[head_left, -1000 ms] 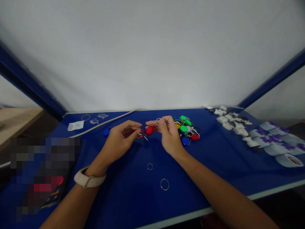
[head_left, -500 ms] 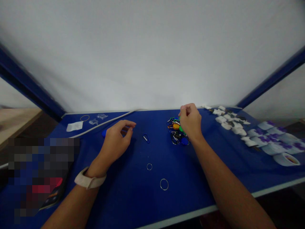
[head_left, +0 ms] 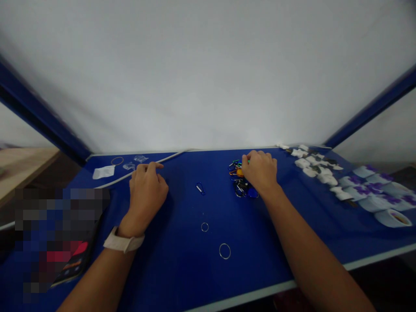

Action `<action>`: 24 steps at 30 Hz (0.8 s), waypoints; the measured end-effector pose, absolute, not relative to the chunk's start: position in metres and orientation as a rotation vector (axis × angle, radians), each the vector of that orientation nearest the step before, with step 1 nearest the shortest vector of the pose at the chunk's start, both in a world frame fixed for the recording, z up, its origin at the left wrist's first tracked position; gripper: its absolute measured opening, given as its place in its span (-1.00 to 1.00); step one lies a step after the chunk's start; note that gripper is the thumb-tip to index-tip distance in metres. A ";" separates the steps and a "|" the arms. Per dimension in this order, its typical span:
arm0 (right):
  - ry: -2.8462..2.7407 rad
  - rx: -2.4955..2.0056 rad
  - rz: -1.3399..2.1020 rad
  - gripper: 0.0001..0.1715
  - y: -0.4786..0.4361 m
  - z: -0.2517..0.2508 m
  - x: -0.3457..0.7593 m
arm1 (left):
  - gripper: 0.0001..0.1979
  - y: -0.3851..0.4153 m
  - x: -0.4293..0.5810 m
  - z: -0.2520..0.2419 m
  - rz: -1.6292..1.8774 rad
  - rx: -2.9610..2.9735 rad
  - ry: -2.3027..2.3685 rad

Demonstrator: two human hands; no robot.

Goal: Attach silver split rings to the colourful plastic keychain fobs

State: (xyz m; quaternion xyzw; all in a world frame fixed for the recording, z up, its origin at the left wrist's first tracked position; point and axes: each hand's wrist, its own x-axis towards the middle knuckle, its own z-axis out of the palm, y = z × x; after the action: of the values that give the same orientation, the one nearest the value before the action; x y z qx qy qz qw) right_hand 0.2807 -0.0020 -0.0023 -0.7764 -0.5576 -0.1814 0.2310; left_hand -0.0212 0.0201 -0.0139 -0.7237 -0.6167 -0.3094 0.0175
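Observation:
My left hand [head_left: 147, 187] rests curled on the blue tabletop [head_left: 191, 212], its fingers near a white cord [head_left: 156, 164]. Whether it holds anything is hidden. My right hand [head_left: 260, 171] lies over a heap of coloured plastic key tags with metal clips [head_left: 241, 187], and covers much of it. A blue carabiner clip [head_left: 200, 188] lies alone between my hands. Nearer me lie a small metal split ring [head_left: 204, 227] and a larger one [head_left: 224, 251].
At the far left lie a white paper packet [head_left: 103, 172], clear plastic pieces [head_left: 129, 166] and a wire ring [head_left: 117, 161]. White parts [head_left: 312, 169] and purple-marked white rolls [head_left: 373, 186] line the right side. A pixelated patch [head_left: 55, 238] covers the near left.
My left hand has shifted left and come down, now covering the spot where a blue tag showed. My right hand has lowered onto the heap, hiding the tags beneath it.

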 end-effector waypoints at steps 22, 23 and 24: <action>-2.321 -1.540 0.129 -0.84 -0.030 -0.011 0.204 | -0.69 0.015 -0.010 -0.005 -1.087 -2.941 -1.484; -2.327 -1.531 0.140 -0.88 -0.030 -0.011 0.205 | -0.65 0.013 -0.009 -0.005 -1.026 -3.004 -1.387; -2.334 -1.519 0.152 -0.91 -0.029 -0.010 0.206 | -0.63 0.012 -0.007 -0.006 -0.971 -3.051 -1.309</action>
State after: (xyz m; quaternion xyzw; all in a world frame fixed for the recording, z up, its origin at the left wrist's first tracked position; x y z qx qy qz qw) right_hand 0.2057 -0.0293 -0.0100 -0.5361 -0.8240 0.0537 0.1755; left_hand -0.0074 0.0120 -0.0064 -0.8710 -0.3735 -0.2773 -0.1580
